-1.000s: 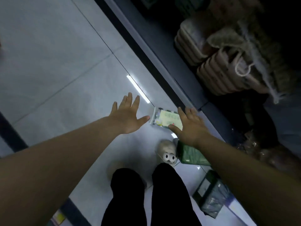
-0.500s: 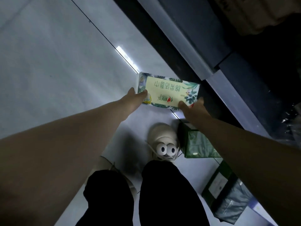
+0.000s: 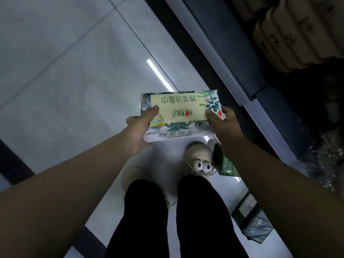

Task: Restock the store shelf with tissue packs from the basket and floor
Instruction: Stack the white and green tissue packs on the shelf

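Note:
A tissue pack (image 3: 178,108) with a pale yellow label and green leaf print is held above the floor, label up, in front of my legs. My left hand (image 3: 140,130) grips its left end, thumb on top. My right hand (image 3: 222,121) grips its right end, thumb on the label. A green pack (image 3: 226,165) lies on the floor beside my right shoe. Another dark green pack (image 3: 251,218) lies further back at the lower right. The shelf's grey bottom edge (image 3: 236,71) runs diagonally at the right, with beige packs (image 3: 297,34) stacked on it.
Pale floor tiles (image 3: 65,81) spread to the left. My black trouser legs and beige shoes (image 3: 198,159) are directly below the pack. Crinkled clear wrapping (image 3: 327,161) sits on the dark lower shelf at the right. A dark strip (image 3: 13,164) crosses the floor at the left.
Both hands reached down to the tissue pack on the floor, took hold of its ends and lifted it up toward me. The pack now sits higher and closer.

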